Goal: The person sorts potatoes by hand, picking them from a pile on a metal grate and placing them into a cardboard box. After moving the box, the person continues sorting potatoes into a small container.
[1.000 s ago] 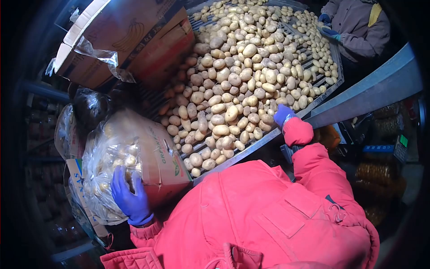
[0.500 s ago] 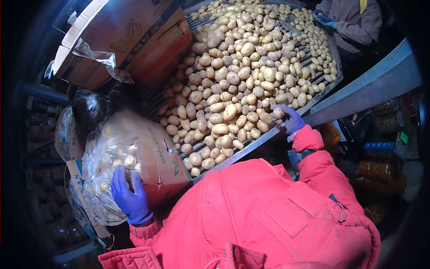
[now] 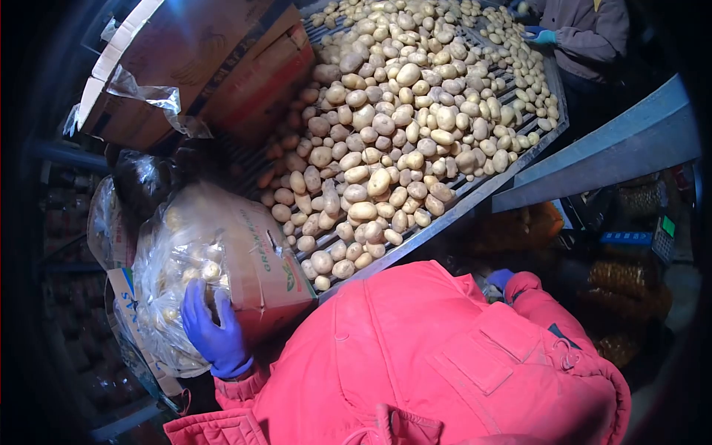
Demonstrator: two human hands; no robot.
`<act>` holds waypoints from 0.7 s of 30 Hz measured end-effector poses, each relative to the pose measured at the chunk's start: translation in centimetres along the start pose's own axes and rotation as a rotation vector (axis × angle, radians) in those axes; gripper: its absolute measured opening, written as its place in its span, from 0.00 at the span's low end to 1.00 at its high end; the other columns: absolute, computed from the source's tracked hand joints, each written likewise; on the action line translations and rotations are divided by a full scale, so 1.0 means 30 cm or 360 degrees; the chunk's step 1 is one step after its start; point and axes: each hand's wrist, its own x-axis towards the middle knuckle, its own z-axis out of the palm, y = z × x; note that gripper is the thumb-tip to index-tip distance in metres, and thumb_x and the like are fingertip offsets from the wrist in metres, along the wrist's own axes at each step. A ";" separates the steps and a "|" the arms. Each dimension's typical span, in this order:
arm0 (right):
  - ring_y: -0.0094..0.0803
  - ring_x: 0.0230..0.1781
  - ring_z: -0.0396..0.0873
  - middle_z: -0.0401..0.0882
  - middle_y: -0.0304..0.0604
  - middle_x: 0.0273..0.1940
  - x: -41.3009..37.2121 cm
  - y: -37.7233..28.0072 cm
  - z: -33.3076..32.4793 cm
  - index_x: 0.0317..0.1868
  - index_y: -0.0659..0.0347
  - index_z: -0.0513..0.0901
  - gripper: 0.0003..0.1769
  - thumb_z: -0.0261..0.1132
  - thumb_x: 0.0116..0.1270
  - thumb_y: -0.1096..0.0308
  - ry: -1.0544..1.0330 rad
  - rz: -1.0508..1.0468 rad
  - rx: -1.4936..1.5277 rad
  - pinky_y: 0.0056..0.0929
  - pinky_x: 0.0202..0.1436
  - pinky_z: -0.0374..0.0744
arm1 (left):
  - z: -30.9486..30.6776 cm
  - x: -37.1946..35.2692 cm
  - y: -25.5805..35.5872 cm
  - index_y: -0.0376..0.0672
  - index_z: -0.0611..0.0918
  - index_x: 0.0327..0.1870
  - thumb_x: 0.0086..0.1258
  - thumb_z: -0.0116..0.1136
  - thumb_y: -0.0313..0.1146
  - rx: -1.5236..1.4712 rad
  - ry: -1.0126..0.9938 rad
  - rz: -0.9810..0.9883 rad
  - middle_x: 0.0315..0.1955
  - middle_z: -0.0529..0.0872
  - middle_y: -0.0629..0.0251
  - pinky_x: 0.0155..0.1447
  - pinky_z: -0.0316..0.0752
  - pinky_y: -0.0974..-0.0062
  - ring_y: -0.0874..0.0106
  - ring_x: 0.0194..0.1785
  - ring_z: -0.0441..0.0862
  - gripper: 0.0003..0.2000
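Observation:
My left hand [image 3: 213, 330], in a purple glove, rests on the plastic-lined cardboard box [image 3: 259, 256] at the left, its fingers apart over the potatoes [image 3: 211, 270] under the clear plastic. At the right side of my red jacket, below the table's metal edge, is my right hand [image 3: 500, 280], also gloved in purple. Its fingers are mostly hidden, and what it holds, if anything, cannot be made out. A large heap of potatoes [image 3: 378, 182] lies on the slatted table [image 3: 426, 236] in front of me.
A big cardboard box [image 3: 215, 59] stands at the upper left. A grey metal beam [image 3: 601, 152] runs to the right. Another person [image 3: 586, 33] with gloved hands stands at the table's far right. An orange sack [image 3: 538, 222] lies below the beam.
My right hand has moved from the potatoes at the table's near edge down and toward my body. My left hand stays at the box. The other person's hands have moved apart.

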 end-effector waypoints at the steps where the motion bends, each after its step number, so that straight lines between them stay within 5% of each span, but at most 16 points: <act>1: 0.51 0.54 0.88 0.89 0.52 0.53 0.001 -0.002 0.048 0.56 0.57 0.88 0.19 0.67 0.71 0.55 -0.0291 0.0102 -0.0122 0.44 0.58 0.84 | 0.002 0.000 0.002 0.32 0.80 0.64 0.73 0.64 0.31 -0.0010 -0.0012 -0.0003 0.62 0.83 0.45 0.69 0.72 0.53 0.47 0.65 0.79 0.21; 5: 0.53 0.56 0.86 0.88 0.54 0.55 -0.018 -0.017 0.142 0.58 0.57 0.87 0.21 0.67 0.71 0.54 -0.0646 0.0242 -0.0241 0.44 0.58 0.84 | 0.001 0.001 -0.003 0.32 0.80 0.65 0.73 0.64 0.30 -0.0007 -0.0034 -0.0012 0.63 0.82 0.45 0.70 0.72 0.53 0.47 0.65 0.79 0.21; 10: 0.56 0.58 0.85 0.86 0.57 0.59 -0.033 0.118 0.118 0.61 0.56 0.87 0.24 0.67 0.71 0.53 -0.0339 0.0468 -0.0228 0.45 0.59 0.84 | 0.001 0.000 -0.002 0.32 0.80 0.65 0.72 0.64 0.30 0.0015 -0.0035 -0.0010 0.63 0.82 0.45 0.70 0.72 0.53 0.47 0.65 0.78 0.22; 14: 0.51 0.54 0.86 0.86 0.56 0.57 0.109 0.350 0.141 0.59 0.54 0.86 0.23 0.67 0.71 0.51 0.0946 0.0992 0.0758 0.46 0.50 0.86 | 0.004 -0.002 -0.002 0.32 0.80 0.65 0.72 0.64 0.30 0.0026 -0.0017 -0.0015 0.63 0.82 0.45 0.70 0.71 0.53 0.47 0.66 0.78 0.22; 19: 0.45 0.43 0.87 0.87 0.53 0.48 0.122 0.194 -0.193 0.51 0.56 0.87 0.19 0.63 0.73 0.51 0.1047 0.0966 0.2253 0.45 0.40 0.84 | 0.007 0.003 0.000 0.34 0.80 0.64 0.71 0.65 0.31 0.0028 0.0028 -0.0031 0.64 0.82 0.45 0.71 0.70 0.51 0.46 0.66 0.78 0.22; 21: 0.40 0.41 0.88 0.87 0.51 0.37 0.137 0.106 -0.241 0.45 0.59 0.88 0.20 0.61 0.74 0.50 0.0972 0.0814 0.2073 0.46 0.39 0.84 | 0.005 0.001 0.004 0.35 0.81 0.64 0.70 0.65 0.32 0.0031 0.0042 -0.0028 0.64 0.82 0.45 0.72 0.69 0.51 0.46 0.66 0.78 0.22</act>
